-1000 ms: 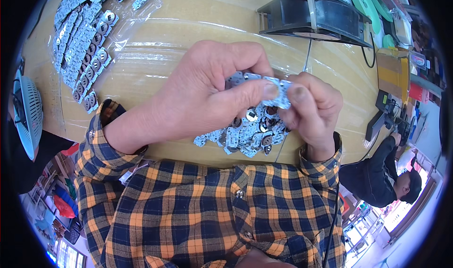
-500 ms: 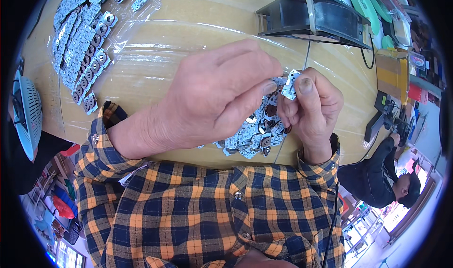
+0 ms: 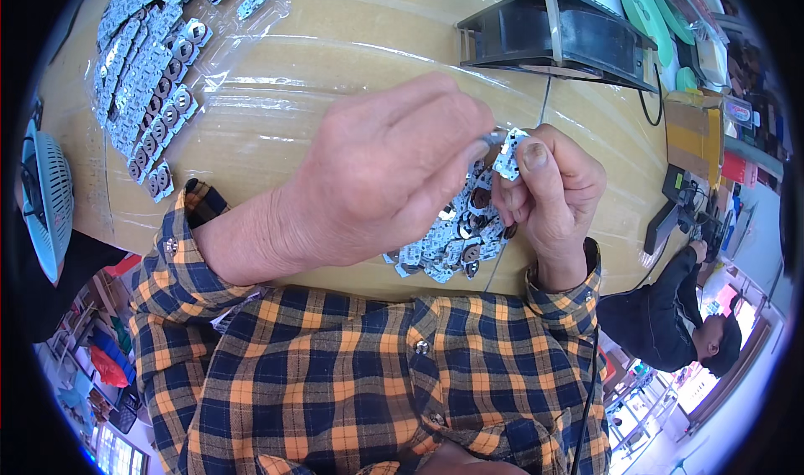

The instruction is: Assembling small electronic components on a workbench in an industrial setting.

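Note:
Between the thumb and fingers of my right hand (image 3: 554, 182) is a small white circuit board (image 3: 508, 155), held tilted above the table. My left hand (image 3: 394, 165) is closed in a pinch at the board's left edge. A small greyish bit shows at its fingertips, too small to name. Under both hands lies a loose pile of circuit boards (image 3: 440, 253), many with dark round parts; my left hand hides some of it.
At the far left, a clear plastic tray (image 3: 272, 8) bears rows of similar boards. A black fan (image 3: 536, 31) stands at the back right, near a cardboard box (image 3: 693, 136). A light blue basket (image 3: 52, 199) is at the left edge. Another person (image 3: 662, 324) is at the right.
The board in my right hand has shifted slightly left. My left fingertips have moved down a little beside it, and a greyish bit now shows there.

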`<state>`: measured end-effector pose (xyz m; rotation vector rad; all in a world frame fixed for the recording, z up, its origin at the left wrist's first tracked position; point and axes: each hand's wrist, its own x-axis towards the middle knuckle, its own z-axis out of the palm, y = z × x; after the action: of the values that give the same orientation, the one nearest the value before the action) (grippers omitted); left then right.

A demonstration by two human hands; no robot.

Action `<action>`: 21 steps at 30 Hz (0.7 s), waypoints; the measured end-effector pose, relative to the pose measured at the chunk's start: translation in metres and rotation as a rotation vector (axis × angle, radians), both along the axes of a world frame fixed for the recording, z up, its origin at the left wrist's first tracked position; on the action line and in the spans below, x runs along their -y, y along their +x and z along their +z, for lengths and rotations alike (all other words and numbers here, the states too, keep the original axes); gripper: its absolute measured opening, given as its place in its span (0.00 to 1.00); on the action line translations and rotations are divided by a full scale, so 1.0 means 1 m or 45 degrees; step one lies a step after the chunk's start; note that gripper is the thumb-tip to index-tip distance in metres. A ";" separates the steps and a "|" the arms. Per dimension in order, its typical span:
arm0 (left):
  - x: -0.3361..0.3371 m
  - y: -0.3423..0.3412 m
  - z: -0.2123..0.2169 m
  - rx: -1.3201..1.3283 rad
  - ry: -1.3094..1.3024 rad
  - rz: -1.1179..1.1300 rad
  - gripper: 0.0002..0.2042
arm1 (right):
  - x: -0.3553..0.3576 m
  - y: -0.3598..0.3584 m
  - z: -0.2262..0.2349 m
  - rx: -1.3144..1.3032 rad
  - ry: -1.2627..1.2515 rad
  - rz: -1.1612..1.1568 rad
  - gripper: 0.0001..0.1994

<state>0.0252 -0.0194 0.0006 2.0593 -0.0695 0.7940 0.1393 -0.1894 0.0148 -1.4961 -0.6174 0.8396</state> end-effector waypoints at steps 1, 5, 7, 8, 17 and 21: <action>-0.001 0.000 0.001 0.003 -0.037 -0.003 0.12 | 0.000 0.000 0.000 -0.012 0.024 0.002 0.13; -0.001 -0.001 0.003 0.017 0.007 -0.076 0.12 | 0.001 -0.001 0.000 -0.019 0.035 0.001 0.13; -0.003 0.000 0.000 0.039 0.006 -0.142 0.12 | -0.002 -0.001 0.000 -0.062 0.016 -0.036 0.13; -0.004 0.000 -0.001 0.039 0.004 -0.144 0.12 | -0.003 -0.001 0.001 -0.063 0.015 -0.038 0.13; -0.007 -0.002 0.004 -0.164 -0.239 -0.184 0.09 | -0.002 0.015 0.004 0.729 -0.006 0.225 0.10; -0.007 -0.004 0.003 -0.303 -0.388 -0.336 0.10 | 0.001 0.016 0.009 0.486 -0.050 0.082 0.10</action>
<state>0.0215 -0.0122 0.0032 1.7932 -0.0797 0.3688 0.1551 -0.1904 0.0242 -1.6950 -0.9389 0.6190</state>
